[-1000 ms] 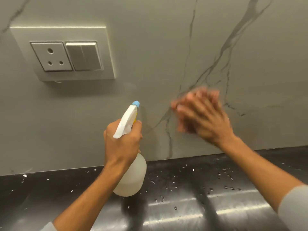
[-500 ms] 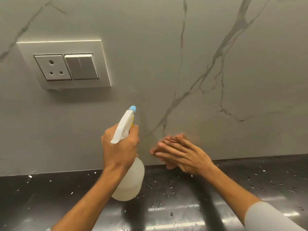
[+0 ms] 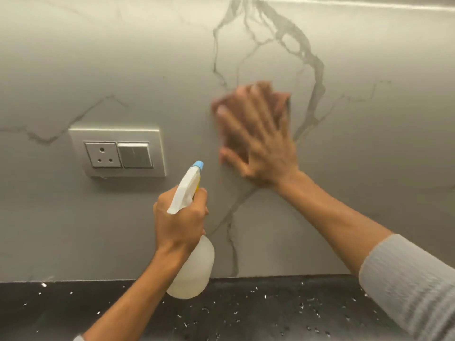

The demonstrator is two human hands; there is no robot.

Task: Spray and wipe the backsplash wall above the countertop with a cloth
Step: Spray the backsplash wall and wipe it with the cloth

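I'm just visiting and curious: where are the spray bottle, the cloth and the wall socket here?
Spray bottle (image 3: pixel 194 274), head view, on its translucent lower body.
Cloth (image 3: pixel 283 98), head view, on the blurred corner beyond the fingers.
Wall socket (image 3: pixel 103 155), head view, on the three-hole face.

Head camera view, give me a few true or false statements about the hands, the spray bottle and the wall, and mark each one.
1. The left hand grips the spray bottle. True.
2. The right hand rests on the countertop. False: it presses a cloth flat against the wall, with fingers spread.
3. The bottle's nozzle is blue. True.
4. The socket plate is right of the right hand. False: it is to its left, above the bottle hand.
5. The countertop is white. False: it is black and speckled with droplets.
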